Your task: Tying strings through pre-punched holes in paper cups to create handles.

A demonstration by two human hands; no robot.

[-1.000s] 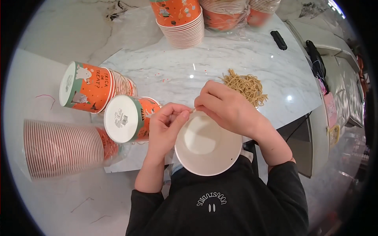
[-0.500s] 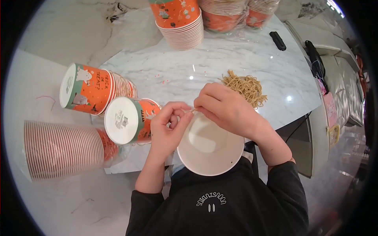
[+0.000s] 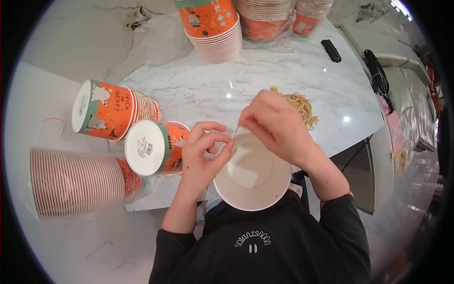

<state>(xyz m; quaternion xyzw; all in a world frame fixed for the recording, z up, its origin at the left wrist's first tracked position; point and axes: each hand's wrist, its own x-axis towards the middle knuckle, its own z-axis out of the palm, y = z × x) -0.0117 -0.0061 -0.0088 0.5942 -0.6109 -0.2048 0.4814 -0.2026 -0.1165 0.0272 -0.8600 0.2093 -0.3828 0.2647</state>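
Observation:
A white paper bucket (image 3: 255, 180) sits at my lap by the table's edge, its open mouth facing up. Over its far rim, my left hand (image 3: 201, 151) pinches the lower end of a thin tan cord (image 3: 236, 131) between thumb and index finger. The cord's upper end is in the fingertips of my right hand (image 3: 279, 125), so a short length runs between both hands. Whether it passes through the bucket's wall is too small to tell. Beyond my right hand lies a tangled pile of similar tan cords (image 3: 302, 108), partly covered by that hand.
Two orange and green printed paper-bucket stacks (image 3: 109, 106) (image 3: 146, 147) lie on their sides at left, near a plastic-wrapped stack (image 3: 78, 182). More stacks (image 3: 213, 42) stand at the far edge. A black oblong object (image 3: 331, 50) lies far right on the marble table (image 3: 189, 75).
My right hand has risen slightly away from my left, and more of the cord shows between them. My left fingers have spread a little while keeping their pinch.

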